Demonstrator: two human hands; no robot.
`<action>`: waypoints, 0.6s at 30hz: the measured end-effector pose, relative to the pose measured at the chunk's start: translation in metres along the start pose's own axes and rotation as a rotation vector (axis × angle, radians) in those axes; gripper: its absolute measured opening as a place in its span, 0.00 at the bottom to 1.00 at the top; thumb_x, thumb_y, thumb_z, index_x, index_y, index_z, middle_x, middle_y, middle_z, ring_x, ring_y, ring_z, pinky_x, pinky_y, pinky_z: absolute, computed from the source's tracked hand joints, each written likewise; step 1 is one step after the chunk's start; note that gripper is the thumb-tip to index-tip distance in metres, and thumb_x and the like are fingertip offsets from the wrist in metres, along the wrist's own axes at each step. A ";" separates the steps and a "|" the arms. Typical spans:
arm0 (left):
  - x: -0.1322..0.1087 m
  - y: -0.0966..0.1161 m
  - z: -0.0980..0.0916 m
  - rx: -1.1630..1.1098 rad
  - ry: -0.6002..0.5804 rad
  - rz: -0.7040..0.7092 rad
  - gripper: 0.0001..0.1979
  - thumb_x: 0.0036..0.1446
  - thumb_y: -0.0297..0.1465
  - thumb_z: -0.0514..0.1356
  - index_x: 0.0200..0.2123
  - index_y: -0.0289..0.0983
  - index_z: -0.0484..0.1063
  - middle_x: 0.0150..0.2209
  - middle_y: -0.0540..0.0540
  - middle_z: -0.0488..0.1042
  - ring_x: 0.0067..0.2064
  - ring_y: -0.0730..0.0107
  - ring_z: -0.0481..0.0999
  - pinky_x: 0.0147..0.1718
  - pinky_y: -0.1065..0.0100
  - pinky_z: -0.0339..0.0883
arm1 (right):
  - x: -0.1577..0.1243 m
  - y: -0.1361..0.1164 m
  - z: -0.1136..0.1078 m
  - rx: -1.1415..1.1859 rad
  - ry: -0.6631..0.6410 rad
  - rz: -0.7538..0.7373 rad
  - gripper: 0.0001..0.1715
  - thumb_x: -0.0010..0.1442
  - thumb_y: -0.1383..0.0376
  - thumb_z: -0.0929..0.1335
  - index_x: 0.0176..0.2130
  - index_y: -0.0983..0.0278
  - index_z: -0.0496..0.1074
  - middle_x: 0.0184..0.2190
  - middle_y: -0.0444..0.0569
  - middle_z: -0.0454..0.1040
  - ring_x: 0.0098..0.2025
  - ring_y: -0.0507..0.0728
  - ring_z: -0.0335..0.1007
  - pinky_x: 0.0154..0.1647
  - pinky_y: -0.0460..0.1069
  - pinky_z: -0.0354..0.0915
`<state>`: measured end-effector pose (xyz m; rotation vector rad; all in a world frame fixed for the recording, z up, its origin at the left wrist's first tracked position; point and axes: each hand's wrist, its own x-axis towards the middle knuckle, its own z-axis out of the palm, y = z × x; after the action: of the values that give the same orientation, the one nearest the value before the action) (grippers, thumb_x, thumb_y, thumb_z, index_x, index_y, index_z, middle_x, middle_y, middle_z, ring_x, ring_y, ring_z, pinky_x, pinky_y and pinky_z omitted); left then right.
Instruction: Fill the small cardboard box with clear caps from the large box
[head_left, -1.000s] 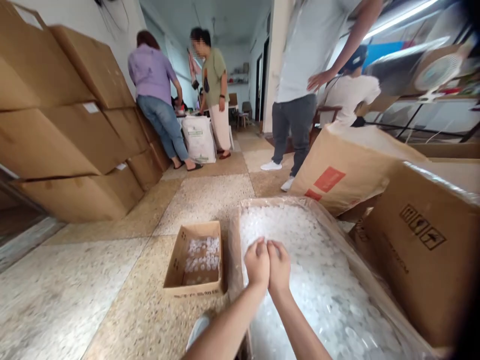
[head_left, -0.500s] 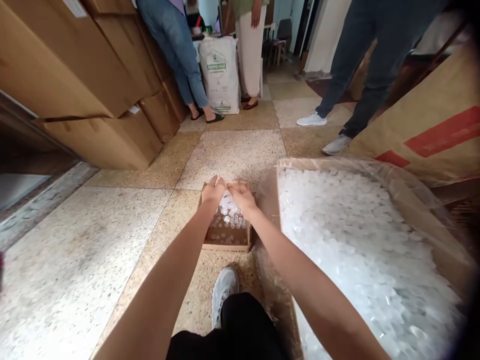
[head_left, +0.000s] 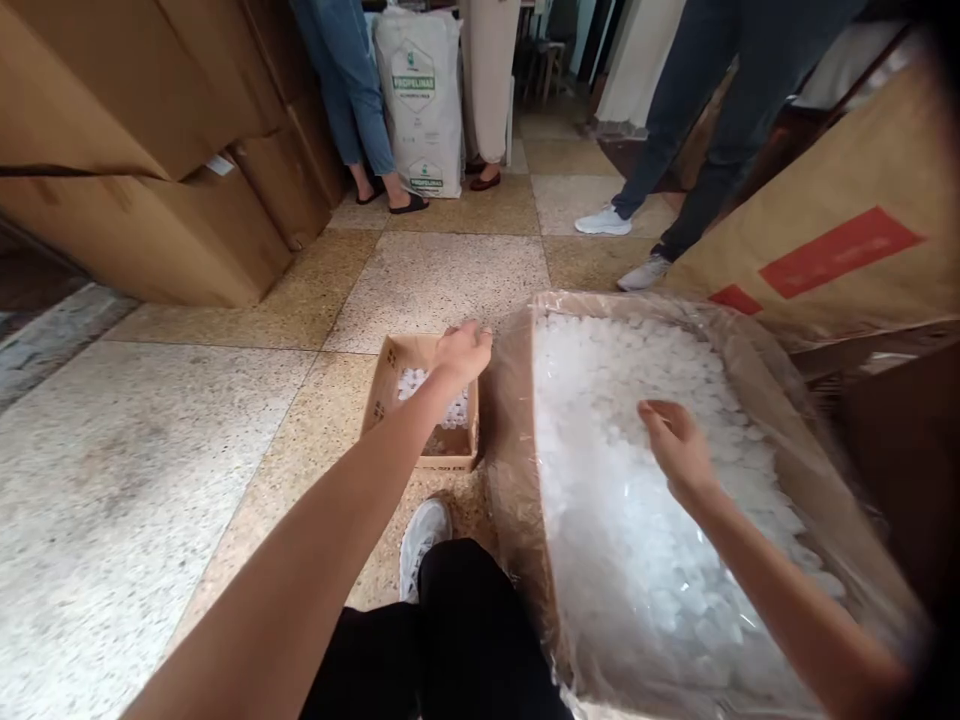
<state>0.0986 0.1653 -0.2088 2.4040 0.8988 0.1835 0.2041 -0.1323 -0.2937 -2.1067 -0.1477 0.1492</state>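
White plastic pieces (head_left: 637,480) are heaped in the plastic-lined carton (head_left: 757,350) at lower right; fewer are seen in the small cardboard box (head_left: 390,375) at centre. The left hand (head_left: 461,352) is held over that box, fingers loosely curled. The right hand (head_left: 679,445), beside it half a second earlier, has been moved over the heap, fingers bent, nothing visibly gripped.

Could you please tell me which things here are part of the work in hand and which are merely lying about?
In hand: left hand; right hand; small cardboard box; large lined box; white plastic pieces.
Lying about: stacked cartons; white sack; brown bag.
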 end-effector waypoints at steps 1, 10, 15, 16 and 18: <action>-0.008 0.015 0.005 0.010 -0.021 0.053 0.23 0.67 0.41 0.46 0.59 0.38 0.65 0.55 0.36 0.69 0.56 0.49 0.68 0.54 0.53 0.63 | -0.004 0.021 -0.029 -0.069 0.023 0.049 0.31 0.51 0.42 0.65 0.43 0.62 0.71 0.46 0.57 0.74 0.49 0.67 0.70 0.49 0.60 0.64; -0.111 0.099 0.117 0.027 -0.383 0.181 0.17 0.63 0.43 0.53 0.44 0.41 0.75 0.50 0.39 0.71 0.56 0.48 0.66 0.55 0.53 0.61 | -0.034 0.115 -0.142 -0.350 -0.047 0.344 0.30 0.49 0.41 0.64 0.39 0.60 0.74 0.41 0.57 0.76 0.52 0.72 0.67 0.54 0.64 0.58; -0.150 0.093 0.173 -0.041 -0.361 -0.235 0.23 0.68 0.38 0.39 0.52 0.42 0.70 0.50 0.34 0.69 0.54 0.44 0.69 0.46 0.47 0.67 | -0.040 0.111 -0.071 -0.243 -0.099 0.368 0.32 0.53 0.42 0.67 0.48 0.61 0.73 0.48 0.57 0.73 0.52 0.66 0.67 0.58 0.65 0.57; -0.156 0.092 0.180 -0.074 -0.346 -0.278 0.24 0.68 0.37 0.38 0.53 0.42 0.70 0.48 0.35 0.70 0.53 0.46 0.70 0.47 0.49 0.67 | -0.044 0.106 -0.057 -0.213 -0.102 0.365 0.31 0.53 0.43 0.68 0.48 0.59 0.74 0.49 0.58 0.72 0.53 0.66 0.67 0.59 0.65 0.56; -0.167 0.093 0.192 -0.152 -0.323 -0.329 0.23 0.68 0.37 0.38 0.50 0.41 0.71 0.44 0.37 0.73 0.49 0.52 0.73 0.48 0.54 0.67 | -0.054 0.095 -0.038 -0.141 -0.109 0.356 0.28 0.53 0.42 0.68 0.45 0.55 0.76 0.50 0.60 0.71 0.53 0.68 0.67 0.59 0.66 0.55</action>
<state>0.0831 -0.0867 -0.3073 2.0337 1.0647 -0.2456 0.1619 -0.2216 -0.3530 -2.2502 0.1591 0.4788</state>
